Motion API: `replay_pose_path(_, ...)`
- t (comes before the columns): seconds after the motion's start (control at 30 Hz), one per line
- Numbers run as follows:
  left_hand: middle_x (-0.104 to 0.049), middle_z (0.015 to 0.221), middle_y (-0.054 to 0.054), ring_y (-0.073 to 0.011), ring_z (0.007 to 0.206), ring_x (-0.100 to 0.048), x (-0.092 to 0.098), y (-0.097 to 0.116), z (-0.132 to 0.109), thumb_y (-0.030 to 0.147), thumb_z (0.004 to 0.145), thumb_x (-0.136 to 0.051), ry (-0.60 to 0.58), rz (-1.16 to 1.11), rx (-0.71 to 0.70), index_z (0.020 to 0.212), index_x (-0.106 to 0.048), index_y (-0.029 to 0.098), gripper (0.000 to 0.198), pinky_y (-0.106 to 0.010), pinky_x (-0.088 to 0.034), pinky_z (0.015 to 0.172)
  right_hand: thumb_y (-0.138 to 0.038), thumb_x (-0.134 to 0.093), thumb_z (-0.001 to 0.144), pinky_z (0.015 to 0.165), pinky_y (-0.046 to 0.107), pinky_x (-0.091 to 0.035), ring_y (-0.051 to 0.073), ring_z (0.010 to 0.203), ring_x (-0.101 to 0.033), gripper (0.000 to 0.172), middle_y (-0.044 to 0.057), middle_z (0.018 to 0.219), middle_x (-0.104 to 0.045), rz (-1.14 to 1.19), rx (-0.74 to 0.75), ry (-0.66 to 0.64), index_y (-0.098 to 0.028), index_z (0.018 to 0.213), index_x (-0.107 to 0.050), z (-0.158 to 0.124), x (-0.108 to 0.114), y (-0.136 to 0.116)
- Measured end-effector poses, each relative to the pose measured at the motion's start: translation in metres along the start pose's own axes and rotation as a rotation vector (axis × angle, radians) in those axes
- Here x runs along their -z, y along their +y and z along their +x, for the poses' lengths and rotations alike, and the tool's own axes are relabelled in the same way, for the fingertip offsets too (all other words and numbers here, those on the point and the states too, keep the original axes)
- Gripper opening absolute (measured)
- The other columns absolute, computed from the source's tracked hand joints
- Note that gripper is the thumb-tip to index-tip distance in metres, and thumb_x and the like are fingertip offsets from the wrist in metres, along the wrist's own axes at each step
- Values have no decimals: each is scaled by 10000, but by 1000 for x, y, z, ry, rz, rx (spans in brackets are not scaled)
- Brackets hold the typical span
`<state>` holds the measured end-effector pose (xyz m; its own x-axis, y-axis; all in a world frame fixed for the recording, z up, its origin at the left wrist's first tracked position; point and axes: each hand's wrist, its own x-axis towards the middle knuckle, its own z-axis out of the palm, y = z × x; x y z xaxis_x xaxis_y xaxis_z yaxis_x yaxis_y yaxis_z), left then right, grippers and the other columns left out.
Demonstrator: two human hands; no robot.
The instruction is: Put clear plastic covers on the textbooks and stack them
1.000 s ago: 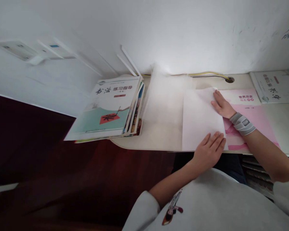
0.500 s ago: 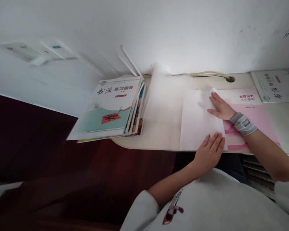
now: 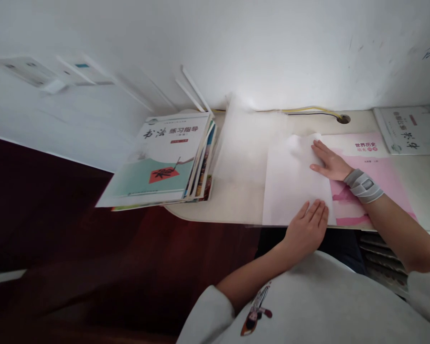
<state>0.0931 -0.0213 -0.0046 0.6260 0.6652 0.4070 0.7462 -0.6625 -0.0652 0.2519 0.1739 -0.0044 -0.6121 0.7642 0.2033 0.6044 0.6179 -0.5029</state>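
Note:
A white sheet of paper [image 3: 290, 186] lies over the left part of a pink book [image 3: 376, 167] on the pale desk [image 3: 236, 205]. My left hand [image 3: 308, 224] rests flat on the sheet's near corner, fingers stretched out. My right hand [image 3: 327, 160] lies flat on the sheet's far right edge, fingers together and extended; a grey band wraps that wrist. A second, translucent sheet [image 3: 243, 138] lies to the left of the white one.
A stack of books [image 3: 165, 162] overhangs the desk's left end. Another booklet [image 3: 410, 129] lies at the far right by the wall. A yellow cable [image 3: 308, 111] runs to a hole in the desk. Dark red floor lies below at the left.
The white sheet has slid a little to the left under both hands. My right hand moved down and left along its edge; my left hand shifted slightly left.

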Motion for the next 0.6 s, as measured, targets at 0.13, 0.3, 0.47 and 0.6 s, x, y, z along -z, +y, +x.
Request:
replay_pose_path(0.13,-557,1307,-168,-242,1245,-496,-1,0,-3,146,916,-362,-58,-24,9,1214,-545,49,362,-404,-355,1066,-766,-340,775,1144,521,-207,347,1403,-178,925,165,1498,-299,-122,30,-46,-89,1403,-381,2,-5,-5)
replay_pose_path(0.3,-506,1364,-160,-248,1310,-420,20,-43,-22,425,940,-369,-53,-166,229,1315,-461,121,492,-413,-358,1075,-732,-289,816,1130,524,-206,355,1404,-170,917,212,1491,-288,-230,22,-69,-28,1399,-358,3,-12,-3)
replay_pose_path(0.47,-496,1362,-183,-267,1214,-517,38,-113,-60,393,902,-446,154,-327,958,1366,-401,146,527,-438,-429,1003,-678,-246,863,1115,534,-227,335,1415,-143,850,200,1516,-235,-200,-97,134,-55,1439,-284,5,-13,4)
replay_pose_path(0.6,-659,1123,-130,-211,916,-661,33,-143,-77,366,819,-576,180,-728,1253,1310,-465,160,544,-396,-504,885,-684,-332,837,1099,553,-236,388,1388,-203,842,223,1481,-303,-257,-82,-6,-46,1384,-393,7,-14,1)
